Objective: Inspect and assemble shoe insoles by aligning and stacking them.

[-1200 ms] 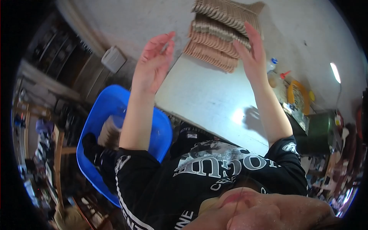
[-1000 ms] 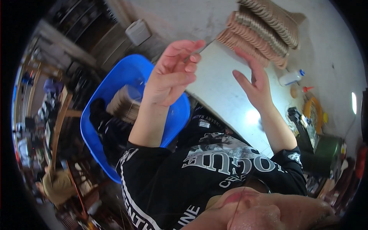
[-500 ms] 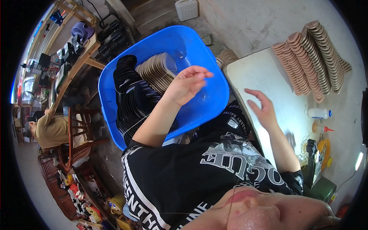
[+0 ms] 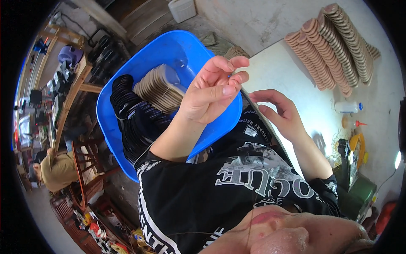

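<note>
Head view is showing me both bare hands raised and apart. Over the right rim of a deep blue plastic tub (image 4: 192,47), the left hand (image 4: 211,94) is curling its fingers loosely, with a gap showing between thumb and fingertips; I am seeing nothing held in it. To its right, the right hand (image 4: 280,115) is bending its fingers, thumb spread away, nothing visible in its grasp. It is hanging near the left edge of a smooth white tabletop (image 4: 277,70); I am not able to tell whether it is touching.

Inside the tub, at the left, a string-tied stack of flat beige sole-shaped pieces (image 4: 155,89) is leaning beside stacked black sole-shaped pieces (image 4: 137,120). Pinkish-tan and grey-beige rows of overlapping sole-shaped pieces (image 4: 315,61) are lying on the table's far right. Nearer, a white blue-capped plastic bottle (image 4: 347,107) is lying beside a red-tipped bottle (image 4: 351,122).
</note>
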`<action>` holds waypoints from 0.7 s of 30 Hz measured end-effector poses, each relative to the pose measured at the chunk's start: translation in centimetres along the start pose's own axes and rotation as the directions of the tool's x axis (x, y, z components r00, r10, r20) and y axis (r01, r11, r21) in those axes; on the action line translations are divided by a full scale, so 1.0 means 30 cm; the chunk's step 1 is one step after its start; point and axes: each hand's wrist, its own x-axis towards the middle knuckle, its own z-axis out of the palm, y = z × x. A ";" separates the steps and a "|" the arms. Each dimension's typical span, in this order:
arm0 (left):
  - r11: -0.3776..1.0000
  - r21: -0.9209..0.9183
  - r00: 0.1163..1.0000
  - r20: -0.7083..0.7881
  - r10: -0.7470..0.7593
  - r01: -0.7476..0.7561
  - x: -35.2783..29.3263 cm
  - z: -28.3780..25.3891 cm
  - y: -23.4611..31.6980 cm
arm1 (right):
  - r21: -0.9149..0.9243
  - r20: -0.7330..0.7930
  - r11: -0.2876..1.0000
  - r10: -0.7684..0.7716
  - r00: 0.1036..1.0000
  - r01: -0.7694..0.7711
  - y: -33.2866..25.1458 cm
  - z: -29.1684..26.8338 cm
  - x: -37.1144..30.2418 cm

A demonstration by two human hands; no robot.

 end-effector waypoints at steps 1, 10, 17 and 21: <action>1.000 -0.002 1.000 0.012 -0.019 0.019 0.009 0.014 -0.011 | -0.002 -0.015 1.000 0.004 1.000 -0.004 -0.020 -0.002 -0.004; 0.986 -0.017 0.986 0.034 -0.166 0.167 0.070 0.056 -0.101 | -0.250 -0.205 0.888 -0.438 0.875 0.386 -0.162 -0.035 -0.048; 0.882 0.356 0.938 -0.271 -0.218 0.308 0.037 0.047 -0.070 | -0.446 -0.160 0.847 -0.394 0.905 0.290 -0.147 -0.045 -0.030; -0.029 0.895 0.839 -0.405 0.363 0.445 -0.069 -0.163 0.201 | -0.282 -0.162 0.958 -0.104 0.981 0.055 0.176 -0.054 -0.007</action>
